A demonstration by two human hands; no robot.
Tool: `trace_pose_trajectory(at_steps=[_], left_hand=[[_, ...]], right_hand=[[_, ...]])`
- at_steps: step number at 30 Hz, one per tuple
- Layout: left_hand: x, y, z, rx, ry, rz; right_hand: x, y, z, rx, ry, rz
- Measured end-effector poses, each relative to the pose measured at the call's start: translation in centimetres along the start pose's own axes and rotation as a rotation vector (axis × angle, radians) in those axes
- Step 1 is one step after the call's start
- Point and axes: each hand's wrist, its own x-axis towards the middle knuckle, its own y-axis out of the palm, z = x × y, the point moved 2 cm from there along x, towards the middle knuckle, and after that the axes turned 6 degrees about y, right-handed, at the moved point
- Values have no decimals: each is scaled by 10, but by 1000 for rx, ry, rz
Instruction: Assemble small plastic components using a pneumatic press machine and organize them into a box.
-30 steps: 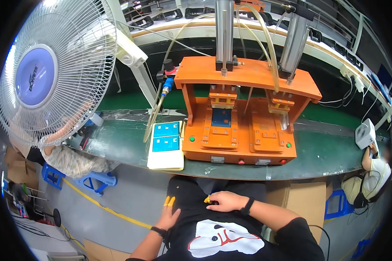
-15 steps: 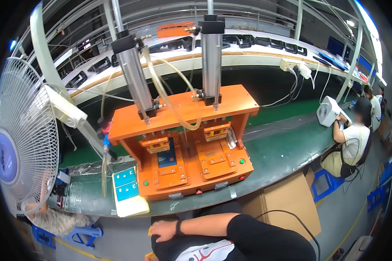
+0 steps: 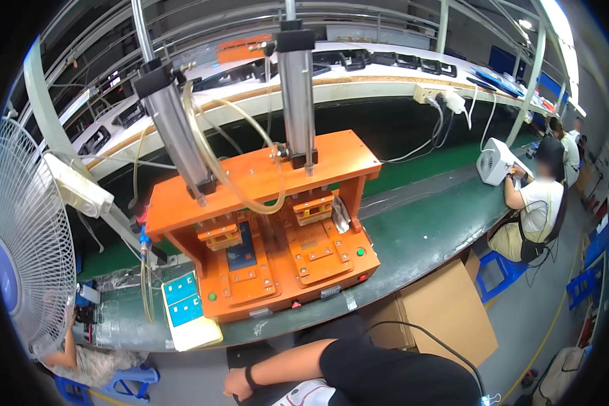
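My right hand (image 3: 237,384) is low in the view, over my lap and below the bench edge. Its fingers curl downward, closed, and whatever they may hold is hidden. A dark band circles that wrist. My left hand is out of view. Beyond the hand, on the bench, stands an orange two-station press (image 3: 264,177) with two upright metal cylinders. A dark blue flat piece (image 3: 242,252) lies in its left station; the right station's plate (image 3: 316,255) shows bare orange. Left of the press, blue panels with small pale squares (image 3: 181,299) lie on a yellow pad (image 3: 197,335).
A white fan (image 3: 34,250) stands at left beside a seated person's arm (image 3: 66,352). Cardboard (image 3: 446,311) leans below the bench at right, with a black cable (image 3: 430,331) across it. Farther right, a person (image 3: 538,203) sits by a small white fan (image 3: 495,162).
The view has shifted, so the press and bench appear farther left. My right hand has moved lower and its fingers have curled under. A yellow-tipped finger at the lower edge has gone from view.
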Motion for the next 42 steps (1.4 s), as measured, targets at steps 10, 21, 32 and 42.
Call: trace_pose_trajectory(at_steps=[10, 21, 32, 42], left_hand=[[95, -27, -164, -162, 265, -131], [156, -10, -331, -207, 720, -494], [180, -8, -353, -198, 669, -531], [173, 12, -368, -211, 708, -577]], right_hand=[[-515, -361, 23, 558, -104, -1355], [-615, -589, -164, -169, 1569, -1179], [-626, -593, -189, -351, 1465, -1126], [-648, -586, -150, -838, 1051, -1573]])
